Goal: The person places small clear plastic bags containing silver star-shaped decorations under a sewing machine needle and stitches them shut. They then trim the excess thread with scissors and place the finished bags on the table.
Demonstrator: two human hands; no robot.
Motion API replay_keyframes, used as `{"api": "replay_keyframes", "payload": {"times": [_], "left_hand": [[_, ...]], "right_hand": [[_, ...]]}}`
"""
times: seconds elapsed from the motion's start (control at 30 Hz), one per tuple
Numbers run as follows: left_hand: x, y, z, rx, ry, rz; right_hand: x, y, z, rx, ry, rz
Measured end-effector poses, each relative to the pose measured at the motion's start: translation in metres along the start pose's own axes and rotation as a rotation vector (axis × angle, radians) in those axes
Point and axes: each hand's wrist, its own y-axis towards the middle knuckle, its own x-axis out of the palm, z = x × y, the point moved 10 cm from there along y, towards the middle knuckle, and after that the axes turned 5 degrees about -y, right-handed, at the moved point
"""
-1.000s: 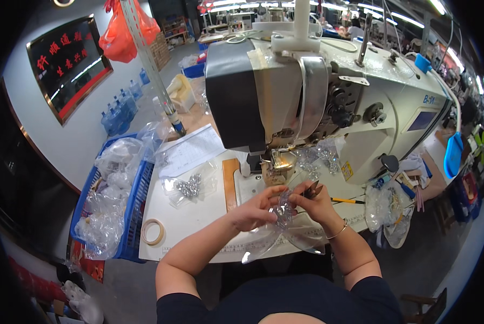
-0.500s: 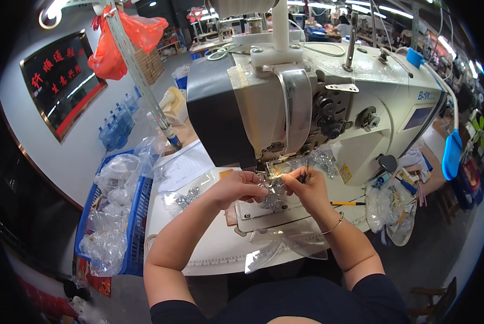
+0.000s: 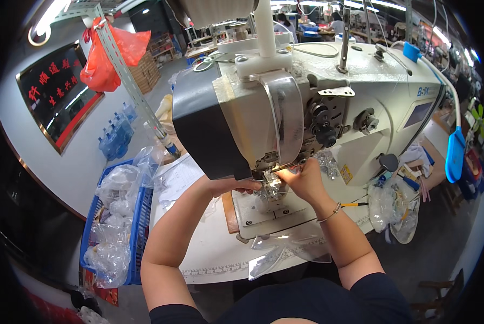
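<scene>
A white and black industrial sewing machine (image 3: 301, 108) stands before me on a white table. Under its needle area lies a small clear plastic piece with silvery sparkle (image 3: 272, 190), lit by the machine's lamp. My left hand (image 3: 236, 186) grips this piece at its left side, thumb pointing right. From the right, my right hand (image 3: 305, 181) pinches its other side close to the needle; those fingertips are partly hidden by the machine head and the hand itself. A bracelet (image 3: 329, 213) circles my right wrist. Flat clear plastic pieces (image 3: 285, 254) lie at the table's front edge.
To the left stands a blue basket (image 3: 138, 232) with clear plastic bags. Paper sheets (image 3: 177, 175) lie behind my left forearm. A yellow pen (image 3: 355, 204) and a filled plastic bag (image 3: 385, 208) are at the right. A metal post (image 3: 128, 81) with a red bag rises at left.
Both hands have moved in toward the needle with the sparkly plastic piece, which now lies under the machine head. My right hand has risen slightly. The view has shifted a little.
</scene>
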Motion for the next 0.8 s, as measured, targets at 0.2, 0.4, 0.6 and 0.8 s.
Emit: {"api": "replay_keyframes", "payload": {"times": [0.2,0.4,0.6,0.8], "left_hand": [[0.004,-0.003,0.019,0.035,0.095,0.043],[0.006,-0.007,0.026,0.036,0.117,0.068],[-0.001,-0.002,0.007,0.058,-0.013,-0.042],[-0.001,-0.003,0.008,0.028,-0.078,-0.005]], "right_hand": [[0.002,0.006,0.003,-0.029,-0.030,-0.048],[0.001,0.004,-0.017,-0.059,0.099,-0.046],[-0.001,0.003,-0.022,-0.002,0.012,-0.068],[-0.001,0.003,-0.011,-0.031,-0.014,-0.026]]}}
